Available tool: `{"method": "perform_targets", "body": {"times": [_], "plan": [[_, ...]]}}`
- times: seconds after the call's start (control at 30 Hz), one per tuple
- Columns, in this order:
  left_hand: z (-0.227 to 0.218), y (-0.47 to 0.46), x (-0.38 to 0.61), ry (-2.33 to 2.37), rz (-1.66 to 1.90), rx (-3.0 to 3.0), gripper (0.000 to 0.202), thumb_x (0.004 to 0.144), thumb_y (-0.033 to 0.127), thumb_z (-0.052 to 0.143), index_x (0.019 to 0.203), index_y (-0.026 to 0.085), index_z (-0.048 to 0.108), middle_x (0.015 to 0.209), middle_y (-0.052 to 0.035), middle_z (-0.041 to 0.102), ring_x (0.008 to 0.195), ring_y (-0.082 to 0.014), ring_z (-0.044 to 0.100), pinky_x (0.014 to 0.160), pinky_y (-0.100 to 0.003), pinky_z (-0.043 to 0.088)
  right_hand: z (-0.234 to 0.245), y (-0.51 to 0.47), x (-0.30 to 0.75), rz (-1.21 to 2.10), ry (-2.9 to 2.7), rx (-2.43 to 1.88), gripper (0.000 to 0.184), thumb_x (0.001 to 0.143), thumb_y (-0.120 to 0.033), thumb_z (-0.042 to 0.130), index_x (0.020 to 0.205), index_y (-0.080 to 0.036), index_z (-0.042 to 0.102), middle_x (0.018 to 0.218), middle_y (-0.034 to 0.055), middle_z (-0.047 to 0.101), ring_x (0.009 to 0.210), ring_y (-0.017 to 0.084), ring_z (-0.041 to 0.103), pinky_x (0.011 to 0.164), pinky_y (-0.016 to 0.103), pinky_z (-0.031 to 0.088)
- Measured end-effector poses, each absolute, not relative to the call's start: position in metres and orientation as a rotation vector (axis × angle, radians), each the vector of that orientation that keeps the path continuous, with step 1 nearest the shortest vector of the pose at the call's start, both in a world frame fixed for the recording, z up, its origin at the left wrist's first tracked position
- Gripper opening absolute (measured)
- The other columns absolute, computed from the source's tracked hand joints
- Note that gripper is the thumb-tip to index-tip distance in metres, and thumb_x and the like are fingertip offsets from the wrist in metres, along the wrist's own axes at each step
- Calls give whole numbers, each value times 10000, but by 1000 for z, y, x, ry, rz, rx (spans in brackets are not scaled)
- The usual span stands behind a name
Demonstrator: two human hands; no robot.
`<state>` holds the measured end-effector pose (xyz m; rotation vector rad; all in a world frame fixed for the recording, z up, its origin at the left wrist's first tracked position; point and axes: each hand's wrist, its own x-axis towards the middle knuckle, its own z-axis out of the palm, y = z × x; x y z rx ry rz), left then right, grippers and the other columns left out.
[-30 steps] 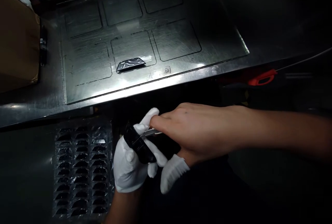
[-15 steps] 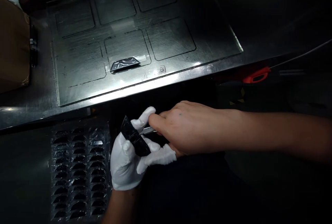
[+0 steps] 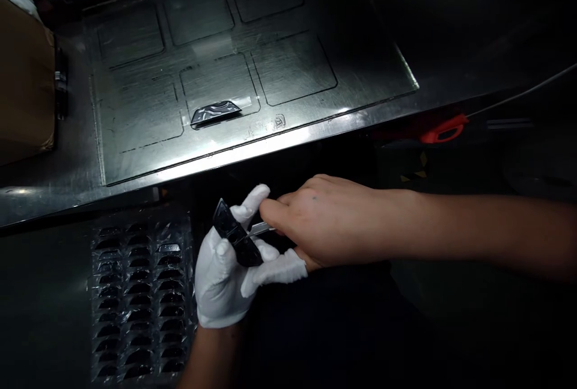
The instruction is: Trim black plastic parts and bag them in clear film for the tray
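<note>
My left hand [image 3: 225,281], in a white glove, is closed around a small black part [image 3: 235,240] held low in front of the bench. My bare right hand [image 3: 322,220] is closed on a thin metal tool [image 3: 259,229], perhaps tweezers, whose tip touches the black part. Both hands meet just below the front edge of the metal bench. A similar dark part [image 3: 214,112] lies on the scribed metal plate [image 3: 315,28] above.
A clear plastic blister tray [image 3: 135,299] with several rows of dark parts sits at lower left. A brown cardboard box [image 3: 22,88] stands at the left edge. An orange-handled tool [image 3: 442,129] lies at right, near a white cable [image 3: 532,89].
My left hand has tilted the black part more upright and drawn its fingers in around it. The right hand and its tool have stayed almost in place.
</note>
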<state>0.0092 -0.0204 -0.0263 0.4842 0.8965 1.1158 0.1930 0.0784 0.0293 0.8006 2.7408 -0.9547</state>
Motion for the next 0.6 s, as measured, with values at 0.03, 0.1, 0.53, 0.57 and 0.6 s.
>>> {"method": "perform_targets", "body": {"times": [0.03,0.1,0.53,0.57,0.6], "plan": [[-28,-22,9,873,1121,466,481,887,595,667,1262,293,689,715,-3,719,391,-51,470,432,-179,448,29,79,194,-970,2750,818,439,945,-584,647,1039,-161,580,756,8,663,521,171,550,452,274,215],[-30,-25,8,848,1133,443,476,906,566,664,1279,271,676,640,10,676,397,-62,484,451,-184,475,30,79,196,-1005,2759,852,502,920,-620,663,1079,-152,576,790,16,672,529,171,556,453,275,227],[-25,-23,14,897,1158,443,367,910,512,683,1196,287,722,1037,-66,780,381,-26,441,375,-186,396,28,78,195,-1017,2699,820,516,972,-668,552,1043,-160,604,725,26,669,513,180,539,487,274,220],[-25,-23,15,902,1164,442,337,905,498,694,1178,302,731,1191,-79,753,420,-35,491,377,-187,400,30,79,198,-1050,2680,775,472,969,-638,580,1007,-169,608,711,18,663,512,176,534,488,273,226],[-24,-23,17,900,1167,440,313,901,484,704,1163,316,737,1321,-82,702,463,-44,533,369,-179,387,32,81,201,-1100,2651,716,415,954,-592,629,972,-178,611,704,9,659,520,173,537,491,270,241]]}}
